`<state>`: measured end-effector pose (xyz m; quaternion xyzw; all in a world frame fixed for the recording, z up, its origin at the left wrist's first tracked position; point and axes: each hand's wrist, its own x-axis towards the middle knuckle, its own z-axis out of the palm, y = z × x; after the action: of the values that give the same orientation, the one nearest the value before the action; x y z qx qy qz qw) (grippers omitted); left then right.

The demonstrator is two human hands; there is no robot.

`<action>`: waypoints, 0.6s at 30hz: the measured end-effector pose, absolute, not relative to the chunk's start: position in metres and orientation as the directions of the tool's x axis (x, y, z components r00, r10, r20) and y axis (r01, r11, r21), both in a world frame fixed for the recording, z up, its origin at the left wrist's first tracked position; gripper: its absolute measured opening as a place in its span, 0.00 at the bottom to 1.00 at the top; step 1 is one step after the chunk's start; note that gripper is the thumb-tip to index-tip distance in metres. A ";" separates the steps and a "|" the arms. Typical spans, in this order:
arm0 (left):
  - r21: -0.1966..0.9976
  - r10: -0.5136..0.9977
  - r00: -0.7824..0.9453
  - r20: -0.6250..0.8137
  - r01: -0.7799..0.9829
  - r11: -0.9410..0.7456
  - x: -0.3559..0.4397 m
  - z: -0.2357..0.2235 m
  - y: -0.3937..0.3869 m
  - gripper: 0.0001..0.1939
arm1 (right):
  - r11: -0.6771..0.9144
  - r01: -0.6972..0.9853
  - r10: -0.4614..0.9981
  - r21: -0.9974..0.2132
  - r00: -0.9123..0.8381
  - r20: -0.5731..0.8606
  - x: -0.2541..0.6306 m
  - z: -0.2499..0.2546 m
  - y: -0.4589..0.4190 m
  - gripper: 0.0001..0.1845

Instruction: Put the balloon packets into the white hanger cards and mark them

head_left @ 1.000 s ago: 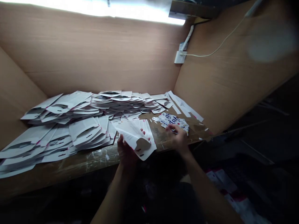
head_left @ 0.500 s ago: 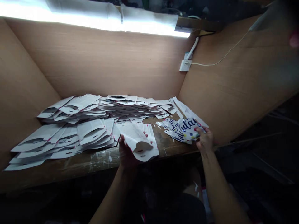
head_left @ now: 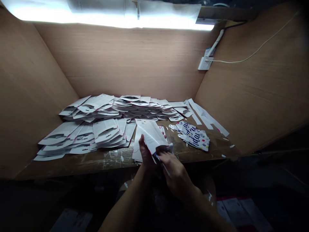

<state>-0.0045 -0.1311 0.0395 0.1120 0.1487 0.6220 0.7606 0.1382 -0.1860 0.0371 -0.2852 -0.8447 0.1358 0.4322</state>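
White packet: left hand fingers grip it; right hand fingers at its mouth, hold unclear; lettered pieces right of both.

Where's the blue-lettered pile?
Head view, right of centre: the blue-lettered pile lies on the bench, beyond and right of the right hand, just nearer than the white strips.

A dark brown, scuffed wooden bench top is enclosed by a flat tan back panel, a tan left panel and a tan right panel; light is cast by a long white overhead tube; a thin pale cable is strung from a white, boxy socket.
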 end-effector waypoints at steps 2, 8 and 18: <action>0.354 0.982 0.177 -0.071 -0.916 0.191 0.000 0.034 -0.135 0.45 | 0.784 0.365 0.620 -0.502 -0.438 0.651 0.131 0.037 -0.183 0.23; 0.371 0.986 0.150 -0.080 -0.913 0.169 0.009 0.017 -0.151 0.42 | 0.738 0.498 0.672 -0.454 -0.597 0.438 0.120 0.043 -0.185 0.42; 0.426 0.956 0.292 -0.034 -0.861 0.278 -0.015 0.030 -0.148 0.43 | 0.720 0.535 0.687 -0.443 -0.459 0.563 0.115 0.037 -0.188 0.26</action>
<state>-0.0150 -0.1480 0.0295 0.1657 0.1430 0.5774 0.7866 0.1155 -0.1878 0.0375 -0.3602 -0.8482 0.1018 0.3748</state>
